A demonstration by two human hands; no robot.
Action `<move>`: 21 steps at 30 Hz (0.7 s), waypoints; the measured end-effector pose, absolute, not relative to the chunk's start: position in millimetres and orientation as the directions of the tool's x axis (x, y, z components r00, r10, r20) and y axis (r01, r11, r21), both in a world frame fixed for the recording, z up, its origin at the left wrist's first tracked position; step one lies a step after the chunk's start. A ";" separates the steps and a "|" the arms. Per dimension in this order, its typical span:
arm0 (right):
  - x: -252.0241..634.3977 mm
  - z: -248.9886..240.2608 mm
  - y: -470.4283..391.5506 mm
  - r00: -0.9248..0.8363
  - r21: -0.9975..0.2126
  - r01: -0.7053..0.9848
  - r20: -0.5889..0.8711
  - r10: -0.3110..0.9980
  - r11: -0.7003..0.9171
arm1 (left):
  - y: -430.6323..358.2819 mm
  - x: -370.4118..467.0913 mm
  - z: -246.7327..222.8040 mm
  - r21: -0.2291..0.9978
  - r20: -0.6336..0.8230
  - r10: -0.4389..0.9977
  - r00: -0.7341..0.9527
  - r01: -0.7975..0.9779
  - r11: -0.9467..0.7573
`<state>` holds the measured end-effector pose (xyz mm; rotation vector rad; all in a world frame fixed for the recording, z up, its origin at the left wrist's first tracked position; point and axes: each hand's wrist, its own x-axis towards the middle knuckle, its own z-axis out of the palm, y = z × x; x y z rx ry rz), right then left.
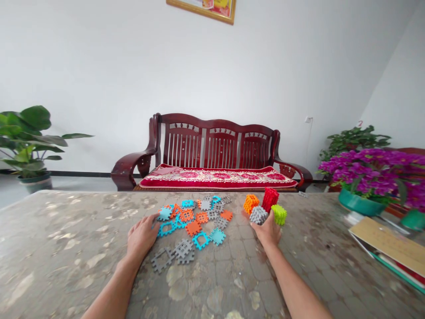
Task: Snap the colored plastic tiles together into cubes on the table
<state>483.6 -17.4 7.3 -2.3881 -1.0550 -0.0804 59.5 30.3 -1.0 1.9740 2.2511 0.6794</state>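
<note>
Gray stack (258,215), near a red stack (270,200) and orange stack (251,204), is pinched by the stretched-out right hand (269,231); I can't tell the left hand (143,234) grip.

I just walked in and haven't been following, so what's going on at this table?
A person has both hands at toothed plastic pieces on the table. The right hand is at the gray stack, grouped with orange, red and green stacks; whether it grips is unclear. The left hand is beside the loose pieces, which lie scattered in orange, blue and gray.
</note>
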 end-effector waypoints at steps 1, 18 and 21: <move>484.0 7.8 -16.2 0.693 -0.424 0.708 0.260 0.673 -0.565 | 30.3 59.5 -1.0 0.369 0.237 0.956 -0.173 0.926 0.076; 481.7 14.0 -31.3 0.645 -0.352 0.756 0.252 0.721 -0.552 | 30.2 59.7 2.9 0.340 0.196 0.965 -0.173 0.935 0.098; 487.0 12.6 -39.5 0.652 -0.364 0.749 0.253 0.715 -0.554 | 29.8 60.0 4.3 0.334 0.191 0.966 -0.174 0.937 0.103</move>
